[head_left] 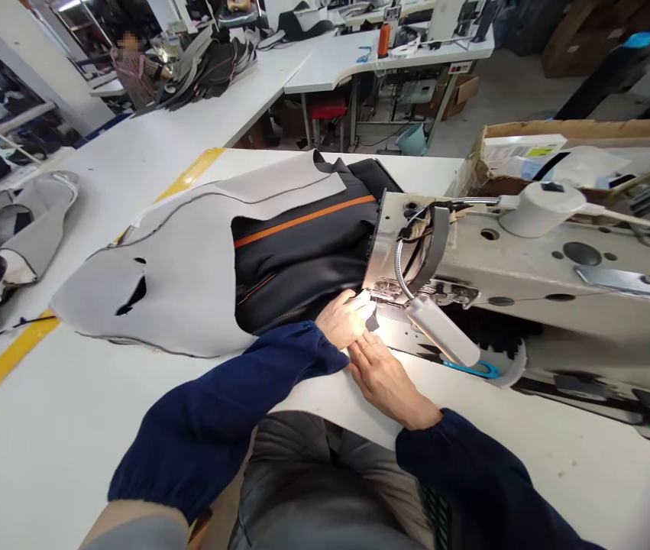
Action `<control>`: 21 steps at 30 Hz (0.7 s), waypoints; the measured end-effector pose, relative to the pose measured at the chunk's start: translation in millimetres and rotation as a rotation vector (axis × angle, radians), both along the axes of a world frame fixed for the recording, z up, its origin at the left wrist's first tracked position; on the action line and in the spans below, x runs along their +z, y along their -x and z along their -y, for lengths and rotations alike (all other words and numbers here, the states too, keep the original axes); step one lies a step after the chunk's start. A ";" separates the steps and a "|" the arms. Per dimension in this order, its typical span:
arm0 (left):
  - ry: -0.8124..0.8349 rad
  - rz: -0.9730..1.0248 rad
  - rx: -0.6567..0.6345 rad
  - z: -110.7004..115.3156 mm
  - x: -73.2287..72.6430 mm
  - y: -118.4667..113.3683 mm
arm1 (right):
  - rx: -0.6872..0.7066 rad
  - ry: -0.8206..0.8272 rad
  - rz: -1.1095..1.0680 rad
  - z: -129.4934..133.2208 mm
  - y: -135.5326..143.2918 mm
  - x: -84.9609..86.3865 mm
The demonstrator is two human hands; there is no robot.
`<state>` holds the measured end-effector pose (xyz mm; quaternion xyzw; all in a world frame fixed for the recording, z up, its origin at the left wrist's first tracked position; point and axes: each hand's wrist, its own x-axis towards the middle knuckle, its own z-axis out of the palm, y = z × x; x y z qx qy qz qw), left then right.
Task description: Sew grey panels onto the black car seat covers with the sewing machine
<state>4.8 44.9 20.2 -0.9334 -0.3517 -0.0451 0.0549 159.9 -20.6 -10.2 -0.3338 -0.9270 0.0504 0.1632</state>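
Note:
A large sewn cover [181, 283], with the look of a seat cover, is spread over the white table; its backing is light grey, its inner panels black and leather-like with an orange stripe. The black part runs up to the head of the sewing machine [410, 248]. My left hand [344, 317] is closed on the cover's edge beside the lit needle area. Just below it, my right hand [385, 378] has its fingers bent together against the left hand; what they pinch is hidden. A small dark flap [372, 318] shows by the needle plate, under the lamp [444, 332].
Blue-handled scissors [476, 370] lie under the machine arm. A cardboard box [582, 126] of supplies stands behind the machine. More grey and black covers [32, 229] lie at the left. Yellow tape [7, 370] crosses the table. A person [135, 72] is at the far left.

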 end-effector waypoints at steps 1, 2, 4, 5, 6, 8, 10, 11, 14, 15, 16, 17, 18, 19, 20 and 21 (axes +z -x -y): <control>0.011 -0.007 0.004 -0.6 0.0 -1.5 | -0.005 -0.003 0.003 -0.8 1.7 1.1; 0.023 -0.016 0.013 -1.4 0.2 -3.2 | -0.010 -0.007 0.006 -1.8 3.3 1.5; 0.050 -0.043 0.044 -3.3 1.4 -6.6 | -0.026 -0.020 0.009 -4.3 6.4 0.4; 0.062 -0.056 0.067 -4.3 2.3 -8.1 | -0.033 -0.029 0.009 -5.7 7.8 -0.7; 0.075 -0.068 0.089 -5.1 3.3 -9.5 | -0.037 -0.040 0.008 -7.0 9.2 -1.7; 0.100 -0.086 0.125 -6.3 5.5 -11.6 | -0.041 -0.067 0.009 -9.0 11.7 -2.7; 0.117 -0.092 0.146 -7.2 7.4 -12.9 | -0.049 -0.088 0.022 -9.5 14.0 -2.2; 0.121 -0.090 0.153 -7.7 8.0 -13.3 | -0.055 -0.094 0.032 -9.1 15.1 -1.7; 0.127 -0.078 0.176 -10.1 7.1 -13.8 | -0.076 -0.099 0.071 -7.2 18.8 -1.0; 0.128 -0.068 0.181 -11.4 5.7 -13.8 | -0.087 -0.096 0.084 -6.8 20.2 -1.4; 0.129 -0.054 0.183 -12.8 3.7 -13.8 | -0.100 -0.091 0.091 -6.7 21.9 -2.0; 0.128 -0.037 0.187 -14.4 1.3 -13.7 | -0.113 -0.083 0.093 -7.1 23.9 -2.8; 0.127 -0.019 0.188 -16.2 -1.3 -13.8 | -0.122 -0.077 0.088 -8.0 26.3 -3.5; 0.127 -0.003 0.187 -17.9 -3.9 -13.9 | -0.126 -0.070 0.079 -9.4 29.0 -4.2; 0.129 0.009 0.185 -19.6 -6.2 -14.2 | -0.126 -0.062 0.069 -11.1 32.0 -4.9; 0.134 0.017 0.186 -21.3 -8.2 -14.6 | -0.123 -0.053 0.059 -13.1 35.4 -5.6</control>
